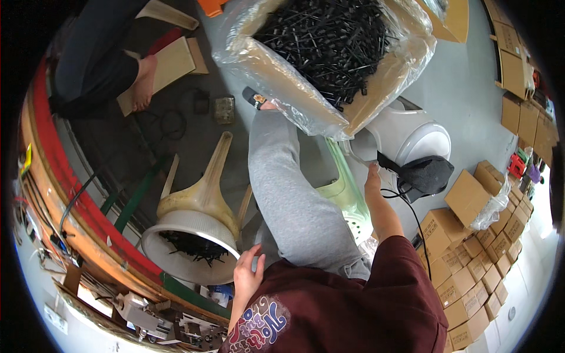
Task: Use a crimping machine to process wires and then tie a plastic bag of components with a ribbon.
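My left hand (248, 275) is held low with its fingers apart and nothing in them. It is beside the rim of a white basket (220, 273) with thin black plastic pieces (203, 250) inside. The basket rests on an upturned cream plastic stool (200, 197). On the right, my right hand (374, 178) reaches out and appears closed on the strap of a black fabric pouch (428, 176); most of its fingers are hidden. A black cord runs down from the pouch. Ahead stands a large plastic-lined carton (282, 97) full of black plastic pieces (329, 47).
A white stool (412, 135) and a light green stool (344, 194) stand right of my leg. Stacked cardboard boxes (471, 270) fill the right side. Along the left runs a workbench (88, 217) with a red edge. Another person's foot (144, 82) rests on a board.
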### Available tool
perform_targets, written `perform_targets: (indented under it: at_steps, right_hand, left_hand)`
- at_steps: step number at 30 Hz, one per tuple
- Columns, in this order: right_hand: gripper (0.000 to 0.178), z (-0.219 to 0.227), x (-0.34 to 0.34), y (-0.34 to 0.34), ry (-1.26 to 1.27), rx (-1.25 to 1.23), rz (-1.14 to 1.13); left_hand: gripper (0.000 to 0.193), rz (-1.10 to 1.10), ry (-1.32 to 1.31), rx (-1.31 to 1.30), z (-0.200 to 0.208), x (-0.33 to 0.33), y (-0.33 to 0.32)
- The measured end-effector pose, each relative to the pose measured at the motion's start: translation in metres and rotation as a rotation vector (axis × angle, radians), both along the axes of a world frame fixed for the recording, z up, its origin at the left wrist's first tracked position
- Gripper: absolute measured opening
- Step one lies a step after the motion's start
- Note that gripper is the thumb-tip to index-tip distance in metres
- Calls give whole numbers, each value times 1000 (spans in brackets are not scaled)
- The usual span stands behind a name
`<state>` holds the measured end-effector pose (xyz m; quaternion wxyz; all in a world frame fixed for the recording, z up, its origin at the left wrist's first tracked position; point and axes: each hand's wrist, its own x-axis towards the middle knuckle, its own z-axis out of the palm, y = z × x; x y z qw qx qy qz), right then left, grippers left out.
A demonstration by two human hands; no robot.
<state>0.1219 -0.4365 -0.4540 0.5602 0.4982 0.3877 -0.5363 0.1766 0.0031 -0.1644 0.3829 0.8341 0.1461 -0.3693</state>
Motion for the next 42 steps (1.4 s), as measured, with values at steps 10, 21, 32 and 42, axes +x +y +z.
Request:
perform_targets:
  at_steps: [10, 21, 32, 42]
  right_hand:
    - [89, -16, -50, -47, -59, -140, -101]
    - [39, 23, -62, -43, -424, 63, -1057]
    - [68, 95, 144, 51, -909, 1075, -3290]
    - [45, 90, 242, 106, -1119, 641, -3305]
  left_hand:
    - [25, -128, 11, -65, -24, 23, -11]
    - [23, -209, 50, -41, -44, 32, -16]
    - [21, -162, -45, -93, -19, 96, -32]
    - [22, -156, -110, -84, 33, 221, -67]
